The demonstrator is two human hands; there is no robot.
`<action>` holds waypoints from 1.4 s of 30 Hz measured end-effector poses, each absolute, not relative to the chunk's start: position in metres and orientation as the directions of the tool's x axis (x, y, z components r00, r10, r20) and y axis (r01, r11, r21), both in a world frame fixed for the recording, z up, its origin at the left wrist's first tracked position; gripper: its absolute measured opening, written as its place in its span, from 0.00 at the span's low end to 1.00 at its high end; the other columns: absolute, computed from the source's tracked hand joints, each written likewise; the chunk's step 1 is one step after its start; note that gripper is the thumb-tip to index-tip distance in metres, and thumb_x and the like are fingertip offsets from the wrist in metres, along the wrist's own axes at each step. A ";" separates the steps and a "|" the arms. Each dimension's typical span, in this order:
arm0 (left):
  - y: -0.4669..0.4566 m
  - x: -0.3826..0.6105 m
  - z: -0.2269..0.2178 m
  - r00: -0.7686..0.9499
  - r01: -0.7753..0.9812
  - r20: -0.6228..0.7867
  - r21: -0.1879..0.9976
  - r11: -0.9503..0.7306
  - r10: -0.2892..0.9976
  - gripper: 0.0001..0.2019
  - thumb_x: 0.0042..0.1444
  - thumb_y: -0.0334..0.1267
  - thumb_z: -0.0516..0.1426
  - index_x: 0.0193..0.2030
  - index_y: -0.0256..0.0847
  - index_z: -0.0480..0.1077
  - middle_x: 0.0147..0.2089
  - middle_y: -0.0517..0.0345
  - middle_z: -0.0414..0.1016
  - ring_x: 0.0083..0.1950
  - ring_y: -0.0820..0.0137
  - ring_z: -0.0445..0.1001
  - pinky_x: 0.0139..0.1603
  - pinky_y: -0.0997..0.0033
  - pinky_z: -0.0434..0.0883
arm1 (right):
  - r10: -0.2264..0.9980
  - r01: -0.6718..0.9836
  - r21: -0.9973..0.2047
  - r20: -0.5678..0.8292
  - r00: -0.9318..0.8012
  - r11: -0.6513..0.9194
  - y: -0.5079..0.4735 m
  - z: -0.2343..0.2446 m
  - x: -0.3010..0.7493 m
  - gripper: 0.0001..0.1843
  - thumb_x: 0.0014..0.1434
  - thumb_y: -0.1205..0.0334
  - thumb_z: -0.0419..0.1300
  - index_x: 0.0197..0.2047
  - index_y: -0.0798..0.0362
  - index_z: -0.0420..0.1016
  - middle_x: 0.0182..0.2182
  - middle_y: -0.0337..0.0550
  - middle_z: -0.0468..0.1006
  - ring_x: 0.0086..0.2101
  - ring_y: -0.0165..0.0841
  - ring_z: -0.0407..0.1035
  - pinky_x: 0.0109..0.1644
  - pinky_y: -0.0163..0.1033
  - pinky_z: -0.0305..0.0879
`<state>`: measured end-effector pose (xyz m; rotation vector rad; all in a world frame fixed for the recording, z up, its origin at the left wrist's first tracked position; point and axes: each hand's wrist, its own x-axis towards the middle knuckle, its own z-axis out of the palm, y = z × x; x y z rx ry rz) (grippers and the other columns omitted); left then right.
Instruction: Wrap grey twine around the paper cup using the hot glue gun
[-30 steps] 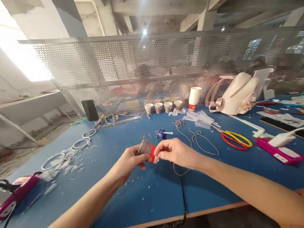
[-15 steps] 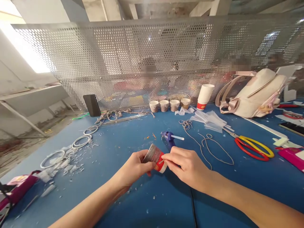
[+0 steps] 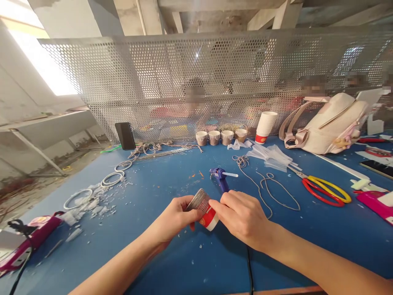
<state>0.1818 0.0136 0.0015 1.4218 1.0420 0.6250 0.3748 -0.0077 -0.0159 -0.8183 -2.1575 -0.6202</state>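
Observation:
A red and white paper cup (image 3: 210,219), its wider part wrapped in rows of thin grey cord (image 3: 200,200), is tilted in front of me. My left hand (image 3: 181,215) grips it from the left, fingers round the wrapped part and thumb along its side. My right hand (image 3: 242,213) is closed against the cup's right side, its fingertips pinched at the edge of the cord winding; the bit of cord between them is mostly hidden. Just beyond my right hand lies a blue glue gun (image 3: 220,177) with a white glue stick in its back.
Cord-wrapped cups (image 3: 214,138) and a stack of paper cups (image 3: 265,127) stand by the perforated screen (image 3: 166,73). Loose cord (image 3: 278,192), scissors (image 3: 325,191) and a backpack (image 3: 328,123) are at right. White rings (image 3: 112,179), scraps and a power strip (image 3: 37,237) are at left.
The right hand has turned and closed further over the cup's side, hiding the cord end that showed between its fingers. The left hand keeps its hold. The whole view has shifted slightly.

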 end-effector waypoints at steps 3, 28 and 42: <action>0.013 0.182 0.001 0.468 0.216 -0.208 0.969 0.117 0.859 0.06 0.46 0.37 0.59 0.29 0.36 0.73 0.26 0.60 0.71 0.28 0.72 0.65 0.27 0.75 0.64 | 0.336 0.704 0.212 0.762 -0.553 0.678 -0.009 -0.018 0.375 0.11 0.62 0.74 0.52 0.39 0.60 0.76 0.20 0.38 0.65 0.22 0.30 0.57 0.26 0.37 0.54; 0.013 0.185 -0.001 0.441 0.239 -0.239 0.960 0.144 0.865 0.05 0.44 0.36 0.59 0.25 0.37 0.70 0.22 0.66 0.66 0.25 0.75 0.61 0.26 0.76 0.62 | 0.366 0.714 0.217 0.739 -0.566 0.666 -0.008 -0.021 0.372 0.11 0.61 0.75 0.52 0.35 0.58 0.75 0.20 0.38 0.65 0.22 0.31 0.56 0.27 0.38 0.50; 0.012 0.186 0.000 0.401 0.278 -0.226 0.953 0.117 0.888 0.04 0.41 0.34 0.55 0.26 0.37 0.69 0.21 0.67 0.62 0.25 0.76 0.57 0.27 0.76 0.58 | 0.505 0.684 -0.074 0.733 -0.456 0.726 -0.011 -0.021 0.370 0.10 0.62 0.66 0.53 0.37 0.54 0.77 0.24 0.40 0.70 0.25 0.29 0.63 0.30 0.36 0.57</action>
